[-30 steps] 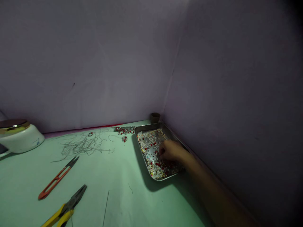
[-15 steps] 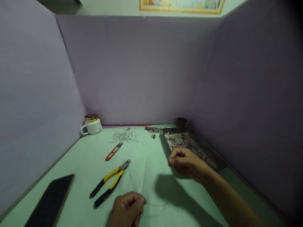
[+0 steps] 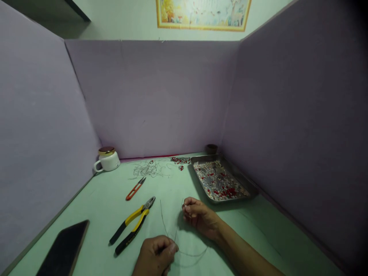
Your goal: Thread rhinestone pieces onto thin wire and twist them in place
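My left hand (image 3: 157, 253), low in the middle of the view, is closed in a pinch on a thin wire (image 3: 192, 255). Two ends of the wire rise above the fingers, and a loop of it curves off to the right over the table. To the upper right of it, my right hand (image 3: 199, 216) is closed with thumb and fingertips pressed together, close to one wire end. A tiny pale speck shows at those fingertips, too small to name. Behind the right hand lies a metal tray (image 3: 253, 191) of small white and red beads (image 3: 227, 191).
Left of my hands lie yellow-and-black pliers (image 3: 133, 226), red thread snips (image 3: 135, 188) and a phone (image 3: 63, 249). Farther back are a white lidded mug (image 3: 109, 161), tangled wire pieces (image 3: 149, 168), red beaded pieces (image 3: 180, 160) and a dark small pot (image 3: 211, 148). Panels enclose three sides.
My right hand has moved from the tray's near side leftward and down to the wire ends. The left hand stays almost in place, still pinching the wire. The view has tilted up slightly.
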A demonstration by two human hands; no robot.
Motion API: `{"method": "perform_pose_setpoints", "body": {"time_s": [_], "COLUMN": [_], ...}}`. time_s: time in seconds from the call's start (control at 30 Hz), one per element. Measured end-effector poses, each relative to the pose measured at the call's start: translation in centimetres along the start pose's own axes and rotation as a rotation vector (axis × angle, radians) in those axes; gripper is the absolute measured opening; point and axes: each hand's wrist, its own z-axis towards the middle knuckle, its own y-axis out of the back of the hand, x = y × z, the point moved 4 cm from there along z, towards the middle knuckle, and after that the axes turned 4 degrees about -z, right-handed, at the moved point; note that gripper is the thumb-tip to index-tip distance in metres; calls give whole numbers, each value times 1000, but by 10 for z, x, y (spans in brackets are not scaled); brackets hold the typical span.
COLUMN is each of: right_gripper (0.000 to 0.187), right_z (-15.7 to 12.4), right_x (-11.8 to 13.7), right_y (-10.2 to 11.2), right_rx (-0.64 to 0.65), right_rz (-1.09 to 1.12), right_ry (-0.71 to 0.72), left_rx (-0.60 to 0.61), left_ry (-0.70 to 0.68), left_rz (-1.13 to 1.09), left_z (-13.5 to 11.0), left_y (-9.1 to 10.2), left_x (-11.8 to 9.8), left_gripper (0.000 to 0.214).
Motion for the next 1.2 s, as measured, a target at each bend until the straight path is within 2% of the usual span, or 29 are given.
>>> {"method": "perform_pose_setpoints", "body": {"time_s": [0.17,0.37,0.63,0.93,1.2], "right_gripper": [22,26,32,28,30], "right_z": [0,2,1,3,3], "right_x": [1,0,-2,-2,-3], "right_y": [6,9,7,10,10], "right_rx": [-37,-85,-67,-72,-99], "right_rz": [89,150,89,90,94], "right_ry": [-16,-9,30,50,63], "left_rx": [-6,42,20,-6,-41], "left_ry": [63,119,156,152,178], "left_rz": [32,79,71,68,7], "left_z": [-5,-5,-3,-9,-8], "left_y": [0,-1,-1,-2,0], "left_x": [-3,-2,2,-9,-7], "left_gripper": [29,27,27,29,28]}}
